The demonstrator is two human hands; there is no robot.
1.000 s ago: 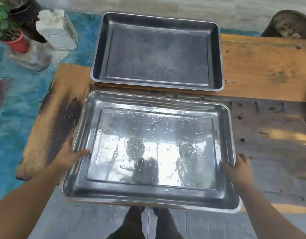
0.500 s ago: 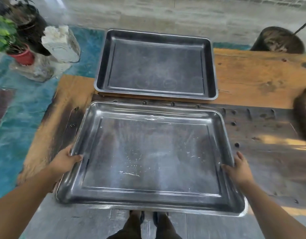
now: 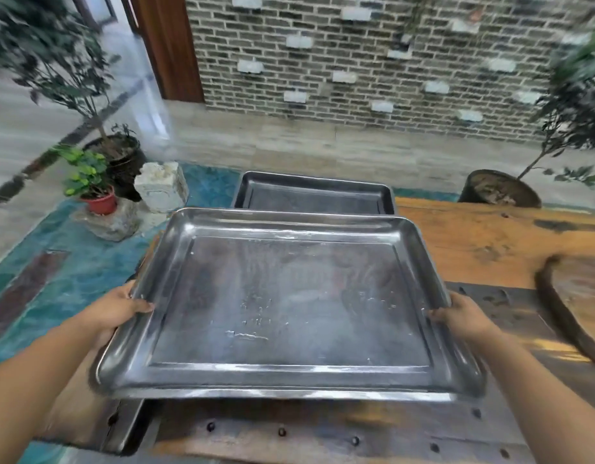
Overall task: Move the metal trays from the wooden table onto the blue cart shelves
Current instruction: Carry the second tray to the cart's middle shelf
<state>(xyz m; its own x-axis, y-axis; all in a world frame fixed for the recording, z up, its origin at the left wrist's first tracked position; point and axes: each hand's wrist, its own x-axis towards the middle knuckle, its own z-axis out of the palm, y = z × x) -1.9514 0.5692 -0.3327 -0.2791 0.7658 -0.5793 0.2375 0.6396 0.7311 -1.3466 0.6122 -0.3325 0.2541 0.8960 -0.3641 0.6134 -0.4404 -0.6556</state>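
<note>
While the near tray [image 3: 289, 306] hung raised above the wooden table [image 3: 483, 242], tilted with its far edge higher, both hands grasped it by its short sides. The left hand [image 3: 117, 313] curled over the left rim with its thumb inside, forearm stretched forward. The right hand [image 3: 463, 316] clasped the right rim likewise. Behind it the second tray [image 3: 314, 194] lay flat on the table. A red-potted plant [image 3: 88, 182] stood on the floor to the left.
</note>
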